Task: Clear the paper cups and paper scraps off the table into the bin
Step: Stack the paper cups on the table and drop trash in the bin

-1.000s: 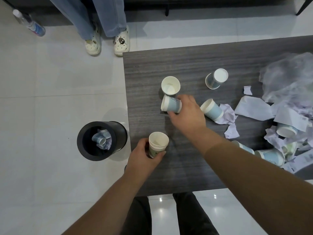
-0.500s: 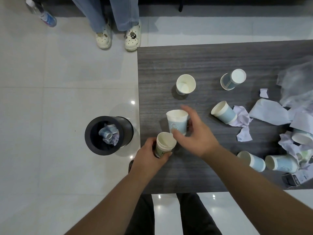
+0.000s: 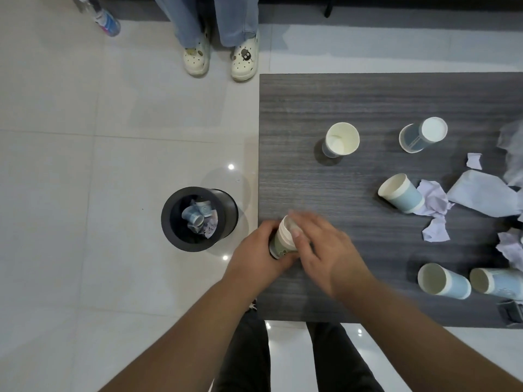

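Paper cups, nested in a stack [image 3: 283, 239], sit at the worktop's [image 3: 368, 103] near-left corner, gripped by the left hand [image 3: 261, 257] and capped by the blurred, seemingly half-open right hand [image 3: 319, 250], with the black bin [image 3: 198, 219] just leftward on the floor.

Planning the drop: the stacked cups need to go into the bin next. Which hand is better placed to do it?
Left. The left hand already grips the cup stack at the table's left edge, on the side nearest the bin on the floor. The right hand would probably have to cross over it.
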The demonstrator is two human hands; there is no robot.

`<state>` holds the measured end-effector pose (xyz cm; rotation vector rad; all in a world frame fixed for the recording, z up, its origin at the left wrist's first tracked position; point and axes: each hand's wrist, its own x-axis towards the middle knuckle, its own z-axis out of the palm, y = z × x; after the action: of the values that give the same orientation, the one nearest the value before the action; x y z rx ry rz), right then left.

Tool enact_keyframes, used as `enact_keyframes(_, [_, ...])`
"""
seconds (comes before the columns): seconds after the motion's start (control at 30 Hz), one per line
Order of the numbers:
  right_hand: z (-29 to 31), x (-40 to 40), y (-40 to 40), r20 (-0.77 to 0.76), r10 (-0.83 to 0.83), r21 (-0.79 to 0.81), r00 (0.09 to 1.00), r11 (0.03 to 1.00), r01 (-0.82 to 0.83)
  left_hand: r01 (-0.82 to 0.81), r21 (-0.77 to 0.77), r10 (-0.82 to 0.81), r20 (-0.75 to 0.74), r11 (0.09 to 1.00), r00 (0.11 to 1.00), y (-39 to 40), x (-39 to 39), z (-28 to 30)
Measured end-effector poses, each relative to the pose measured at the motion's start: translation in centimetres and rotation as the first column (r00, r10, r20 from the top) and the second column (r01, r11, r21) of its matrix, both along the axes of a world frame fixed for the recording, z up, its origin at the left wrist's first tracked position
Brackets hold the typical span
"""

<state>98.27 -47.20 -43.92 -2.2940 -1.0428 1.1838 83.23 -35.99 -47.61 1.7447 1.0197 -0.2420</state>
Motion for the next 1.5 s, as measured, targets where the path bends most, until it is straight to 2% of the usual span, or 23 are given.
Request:
enact_keyframes(0.03, [-0.3,-0.5,0.2,0.016,0.067,-0.041,0.998,0.997,-0.066,-0.005,-0.006,0.005,-0.004,1.0,1.0,0.1,-0.4,-0.1])
enact_keyframes(0.1, [-0.6,-1.3,0.7,-0.016,0.094,-0.058,0.995,0.994,-0.095,-0.037,-0.033,0.036,-0.019,0.999,0.999,0.1,-1.6,-0.4])
enact_keyframes(0.23, [-0.7,-1.6,1.1,-0.053,-0.128,0.048,0.99,0.99,0.131,-0.273,-0.094,0.263,-0.111,0.957,0.958,0.0,-5.3,-1.5])
enact_keyframes(0.3, [-0.7,-0.9,1.1,-0.028,-0.229,0.01,0.973,0.973,0.23,-0.43,-0.051,0.414,-0.189,0.902,0.89,0.8,-7.6,-2.2])
enact_keyframes(0.4, [-0.6,0.3,0.6,0.016,-0.263,-0.067,0.965,0.962,0.263,-0.558,0.062,0.555,-0.247,0.827,0.795,3.8,-10.7,-3.1])
enact_keyframes(0.5, [0.0,1.7,-0.3,0.044,-0.302,-0.105,0.952,0.947,0.305,-0.617,0.082,0.598,-0.375,0.782,0.708,8.0,-12.4,-3.8])
enact_keyframes(0.57, [0.5,3.0,-0.8,0.109,-0.339,-0.074,0.934,0.934,0.348,-0.658,0.084,0.598,-0.515,0.748,0.614,10.0,-12.8,-4.0])
enact_keyframes(0.6, [0.8,3.8,-1.0,0.156,-0.359,-0.038,0.92,0.929,0.369,-0.655,0.084,0.585,-0.546,0.751,0.6,10.5,-13.0,-4.1])
enact_keyframes(0.77, [2.0,9.6,-1.6,0.47,-0.464,0.144,0.75,0.88,0.454,-0.538,-0.023,0.466,-0.469,0.843,0.75,8.3,-10.9,-3.1])
enact_keyframes(0.83, [1.7,12.0,-2.0,0.515,-0.416,0.06,0.75,0.89,0.453,-0.48,0.0,0.439,-0.406,0.877,0.802,6.6,-9.0,-2.0])
enact_keyframes(0.97, [-0.4,14.5,-2.5,0.468,-0.253,-0.231,0.847,0.89,0.393,-0.414,0.146,0.437,-0.187,0.898,0.88,3.6,-4.4,0.1])
enact_keyframes(1.1, [-2.6,14.6,-2.8,0.467,-0.155,-0.339,0.87,0.878,0.338,-0.254,0.209,0.262,-0.011,0.945,0.965,1.7,3.0,1.7])
enact_keyframes(1.23, [-2.9,13.3,-3.7,0.44,-0.266,-0.255,0.858,0.879,0.403,-0.113,0.317,0.1,0.057,0.942,0.993,1.2,11.6,3.1])
enact_keyframes(1.3, [-2.4,12.5,-4.5,0.365,-0.369,-0.165,0.855,0.878,0.449,-0.071,0.335,0.059,0.044,0.939,0.997,1.5,15.5,3.3])
enact_keyframes(1.5, [0.3,9.8,-7.1,0.093,-0.616,-0.058,0.782,0.781,0.622,0.073,0.344,-0.026,-0.141,0.936,0.99,3.9,24.2,0.6])
